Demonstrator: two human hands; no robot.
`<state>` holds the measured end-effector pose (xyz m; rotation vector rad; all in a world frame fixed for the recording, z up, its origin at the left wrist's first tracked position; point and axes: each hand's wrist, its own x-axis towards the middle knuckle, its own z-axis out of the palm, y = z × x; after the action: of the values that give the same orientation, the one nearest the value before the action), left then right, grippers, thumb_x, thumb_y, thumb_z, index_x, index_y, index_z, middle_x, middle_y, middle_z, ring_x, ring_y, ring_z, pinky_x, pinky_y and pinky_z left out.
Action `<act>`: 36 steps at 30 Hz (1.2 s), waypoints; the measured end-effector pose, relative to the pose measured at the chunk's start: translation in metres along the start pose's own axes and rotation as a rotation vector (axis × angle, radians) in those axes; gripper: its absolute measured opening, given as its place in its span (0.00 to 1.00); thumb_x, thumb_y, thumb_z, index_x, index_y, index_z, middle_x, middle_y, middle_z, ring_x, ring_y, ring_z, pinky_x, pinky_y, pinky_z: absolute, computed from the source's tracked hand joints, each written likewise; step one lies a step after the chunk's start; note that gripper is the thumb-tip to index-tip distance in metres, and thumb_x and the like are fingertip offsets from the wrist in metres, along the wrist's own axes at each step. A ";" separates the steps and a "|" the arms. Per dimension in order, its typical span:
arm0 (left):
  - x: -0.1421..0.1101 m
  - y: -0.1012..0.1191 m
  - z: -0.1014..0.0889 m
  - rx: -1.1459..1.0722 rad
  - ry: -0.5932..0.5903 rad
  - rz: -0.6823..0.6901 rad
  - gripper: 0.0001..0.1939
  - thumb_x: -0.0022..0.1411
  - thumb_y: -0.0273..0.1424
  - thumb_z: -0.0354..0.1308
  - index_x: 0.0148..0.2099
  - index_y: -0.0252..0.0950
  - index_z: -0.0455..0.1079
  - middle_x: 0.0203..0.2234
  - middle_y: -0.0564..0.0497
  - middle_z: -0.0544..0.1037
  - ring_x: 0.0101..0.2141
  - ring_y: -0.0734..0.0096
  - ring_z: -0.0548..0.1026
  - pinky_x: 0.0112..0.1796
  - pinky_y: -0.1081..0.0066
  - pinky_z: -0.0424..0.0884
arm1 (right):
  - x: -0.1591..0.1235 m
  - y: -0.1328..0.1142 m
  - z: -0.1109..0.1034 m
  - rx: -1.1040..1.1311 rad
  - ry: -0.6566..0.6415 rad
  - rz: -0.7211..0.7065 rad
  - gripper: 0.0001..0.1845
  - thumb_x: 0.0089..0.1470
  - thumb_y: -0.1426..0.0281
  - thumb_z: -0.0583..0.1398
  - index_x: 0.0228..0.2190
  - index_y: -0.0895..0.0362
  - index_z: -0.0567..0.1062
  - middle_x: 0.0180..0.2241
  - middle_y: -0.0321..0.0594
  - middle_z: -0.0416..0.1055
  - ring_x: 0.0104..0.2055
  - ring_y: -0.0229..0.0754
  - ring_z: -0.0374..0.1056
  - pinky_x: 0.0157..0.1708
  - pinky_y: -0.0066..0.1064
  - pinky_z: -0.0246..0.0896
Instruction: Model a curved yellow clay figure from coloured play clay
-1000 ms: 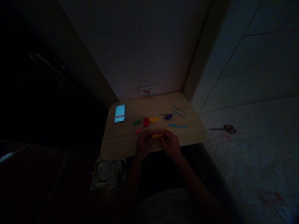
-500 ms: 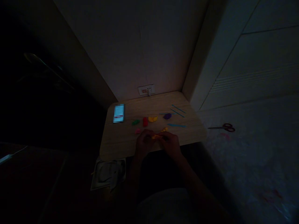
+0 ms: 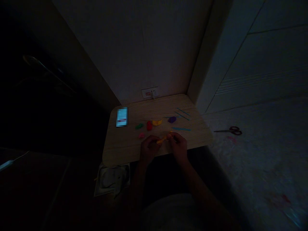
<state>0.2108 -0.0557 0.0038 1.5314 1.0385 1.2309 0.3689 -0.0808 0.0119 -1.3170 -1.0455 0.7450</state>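
Observation:
In a dim room, my left hand (image 3: 148, 148) and my right hand (image 3: 178, 145) meet over the near edge of a small wooden table (image 3: 125, 144). Both pinch a thin orange-yellow strip of clay (image 3: 163, 139) stretched between their fingertips. Just beyond lie small clay lumps: pink (image 3: 141, 135), green (image 3: 139, 126), red (image 3: 149, 125), yellow (image 3: 157, 122) and purple (image 3: 172, 119).
A lit phone (image 3: 122, 116) lies at the table's far left. Thin teal sticks (image 3: 182, 129) lie at the far right. A wall socket (image 3: 149, 93) sits behind the table. Scissors (image 3: 229, 130) lie on the floor to the right, and a pale packet (image 3: 112, 181) lies below the table's left.
My hands have shifted slightly apart and the clay strip now tilts up toward my right hand. The view has drifted a little.

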 end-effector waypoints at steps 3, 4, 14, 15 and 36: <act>0.001 -0.001 -0.001 -0.025 0.032 -0.004 0.10 0.57 0.37 0.70 0.38 0.37 0.77 0.34 0.49 0.81 0.38 0.65 0.79 0.42 0.68 0.76 | 0.003 -0.002 -0.004 -0.022 0.005 -0.020 0.11 0.60 0.61 0.64 0.40 0.54 0.81 0.38 0.43 0.82 0.37 0.45 0.76 0.31 0.31 0.71; 0.002 -0.001 -0.001 -0.042 0.043 -0.007 0.10 0.57 0.37 0.71 0.38 0.37 0.77 0.34 0.49 0.81 0.38 0.65 0.79 0.42 0.68 0.76 | 0.003 -0.002 -0.005 -0.035 -0.020 -0.041 0.11 0.60 0.62 0.64 0.42 0.54 0.82 0.39 0.43 0.82 0.38 0.46 0.77 0.33 0.32 0.71; 0.005 -0.004 -0.003 -0.068 0.075 0.037 0.13 0.53 0.38 0.74 0.38 0.37 0.80 0.36 0.48 0.81 0.40 0.64 0.79 0.43 0.66 0.77 | -0.002 -0.004 0.000 -0.043 -0.258 -0.125 0.09 0.61 0.65 0.64 0.40 0.53 0.84 0.40 0.44 0.82 0.40 0.46 0.77 0.39 0.34 0.72; 0.005 -0.005 -0.004 -0.057 0.077 0.049 0.13 0.53 0.38 0.74 0.37 0.37 0.80 0.36 0.47 0.81 0.40 0.64 0.79 0.43 0.66 0.76 | -0.002 -0.004 0.000 -0.046 -0.263 -0.114 0.09 0.59 0.64 0.66 0.40 0.53 0.84 0.39 0.43 0.82 0.39 0.45 0.77 0.37 0.34 0.72; 0.006 -0.001 -0.001 0.031 0.100 0.152 0.12 0.54 0.39 0.73 0.33 0.37 0.78 0.35 0.48 0.76 0.38 0.67 0.76 0.39 0.68 0.77 | 0.002 -0.005 0.001 -0.183 -0.233 -0.168 0.07 0.61 0.70 0.61 0.32 0.55 0.79 0.33 0.41 0.77 0.35 0.43 0.74 0.35 0.32 0.67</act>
<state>0.2103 -0.0500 0.0047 1.6110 1.0241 1.4144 0.3687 -0.0791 0.0174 -1.2980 -1.4218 0.6994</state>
